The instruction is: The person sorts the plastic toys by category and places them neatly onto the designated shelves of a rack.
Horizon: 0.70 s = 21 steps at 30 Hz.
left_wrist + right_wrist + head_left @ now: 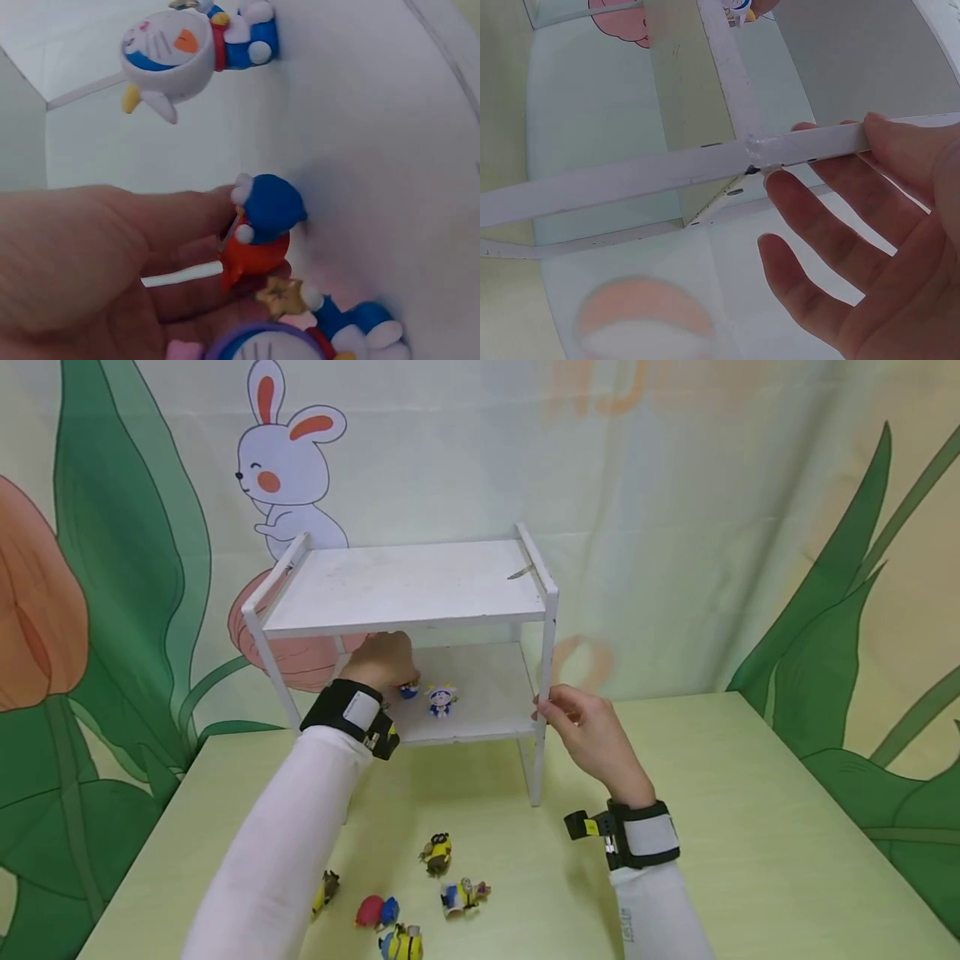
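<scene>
My left hand reaches onto the lower shelf board of a small white two-tier rack. Its thumb and fingers pinch a small blue-and-red figurine whose base is close to the board. Beside it stands a cartoon cat figurine in a white hood with yellow horns. Another blue-and-white figurine, with a purple hood and a gold star, is near the fingertips in the left wrist view, partly cut off. My right hand grips the rack's front right post between thumb and fingers.
On the light green table in front of the rack lie several small figurines, among them a yellow one with goggles, a blue-and-yellow one and a red-and-blue one. A printed curtain hangs behind.
</scene>
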Available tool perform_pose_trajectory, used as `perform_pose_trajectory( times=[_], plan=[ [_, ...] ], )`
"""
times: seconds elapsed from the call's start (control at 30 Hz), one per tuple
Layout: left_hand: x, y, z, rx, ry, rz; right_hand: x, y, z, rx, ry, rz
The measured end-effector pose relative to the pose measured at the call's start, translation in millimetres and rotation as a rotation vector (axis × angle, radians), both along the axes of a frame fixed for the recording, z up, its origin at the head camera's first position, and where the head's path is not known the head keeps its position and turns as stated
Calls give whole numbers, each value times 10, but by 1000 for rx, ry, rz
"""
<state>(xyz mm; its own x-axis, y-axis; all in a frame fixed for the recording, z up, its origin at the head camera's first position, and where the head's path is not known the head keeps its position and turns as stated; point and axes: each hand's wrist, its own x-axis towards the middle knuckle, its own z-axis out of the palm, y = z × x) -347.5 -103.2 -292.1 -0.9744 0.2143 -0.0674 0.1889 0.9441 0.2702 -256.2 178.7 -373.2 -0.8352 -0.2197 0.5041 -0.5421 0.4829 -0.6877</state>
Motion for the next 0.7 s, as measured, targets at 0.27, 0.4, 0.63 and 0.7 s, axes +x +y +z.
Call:
perform_pose_trajectory(
  times=[0.27,0.4,0.63,0.7],
  plan=[
    [112,-9,107,87,-18,-94,-1,8,12,2,15,-1],
    [138,-7,116,88,-27,-102,2,8,11,0,-6,-4],
    [216,-25,141,107,-23,-105,8,-2,11,6,-8,-2],
    [250,-39,153,128,-13,-121,9,-3,11,4,-7,-2]
  ],
)
